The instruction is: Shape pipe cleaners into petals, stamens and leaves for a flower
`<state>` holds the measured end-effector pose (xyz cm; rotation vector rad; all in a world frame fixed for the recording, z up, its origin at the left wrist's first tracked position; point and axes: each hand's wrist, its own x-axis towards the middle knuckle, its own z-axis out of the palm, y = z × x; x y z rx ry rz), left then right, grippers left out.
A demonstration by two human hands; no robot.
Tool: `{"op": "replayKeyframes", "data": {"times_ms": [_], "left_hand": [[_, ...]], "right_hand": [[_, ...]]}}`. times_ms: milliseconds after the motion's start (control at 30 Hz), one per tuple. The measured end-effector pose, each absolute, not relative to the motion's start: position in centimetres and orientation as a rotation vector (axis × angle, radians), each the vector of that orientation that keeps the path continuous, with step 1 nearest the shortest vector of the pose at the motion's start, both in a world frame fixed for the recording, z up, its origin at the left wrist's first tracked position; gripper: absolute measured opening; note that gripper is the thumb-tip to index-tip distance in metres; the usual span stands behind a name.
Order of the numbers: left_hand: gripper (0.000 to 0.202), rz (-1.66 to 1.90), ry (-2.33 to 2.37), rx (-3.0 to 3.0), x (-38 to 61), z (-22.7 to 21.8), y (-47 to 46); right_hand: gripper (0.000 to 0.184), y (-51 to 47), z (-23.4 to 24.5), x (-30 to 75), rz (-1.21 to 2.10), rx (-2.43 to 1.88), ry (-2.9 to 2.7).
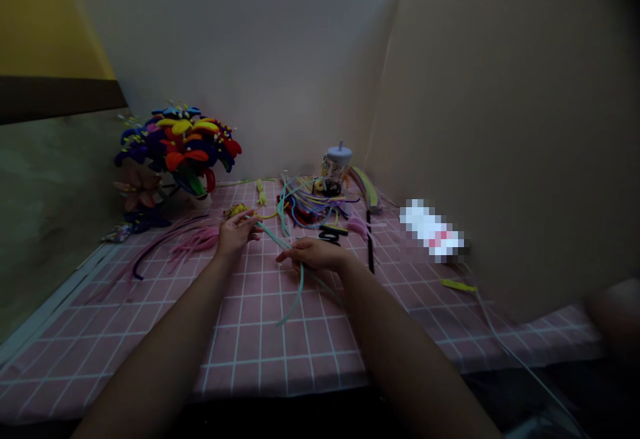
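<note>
Mint-green pipe cleaners stretch between my two hands above the middle of the table. My left hand pinches their far ends between thumb and fingers. My right hand is closed around them farther along, and two loose tails hang below it, one curving toward me and one running right under my wrist. Just behind my left hand lies a small yellow bundle. Black-handled scissors rest beyond my right hand, partly hidden by it.
A bouquet of colourful fuzzy flowers stands at the back left, with pink pipe cleaners before it. Mixed pipe cleaners lie around a lidded cup. A blurred-out white device with a cable is at right. Panels enclose the table.
</note>
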<state>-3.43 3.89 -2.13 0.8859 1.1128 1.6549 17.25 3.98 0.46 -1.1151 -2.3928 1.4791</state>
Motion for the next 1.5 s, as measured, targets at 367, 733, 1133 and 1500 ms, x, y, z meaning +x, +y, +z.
{"op": "replayKeyframes", "data": {"times_ms": [367,733,1133,1500], "left_hand": [[0.038,1.613,1.204,1.018,-4.1,-2.5,4.0],[0.03,1.318,1.302,1.083,-5.9,-1.3,3.7],[0.009,1.332,0.929,0.608,-6.6,-0.4,2.2],[0.02,1.24,0.809,0.523,-6.3,0.5,1.5]], "right_hand": [[0.035,3.7,0.9,17.5,1.672,-1.101,-2.308],[0.032,3.8,1.9,18.7,1.717,-1.174,-2.235],[0.032,4.8,0.9,19.4,1.82,-0.996,-2.129],[0.033,4.6,1.1,19.4,1.882,-0.956,-2.107]]}}
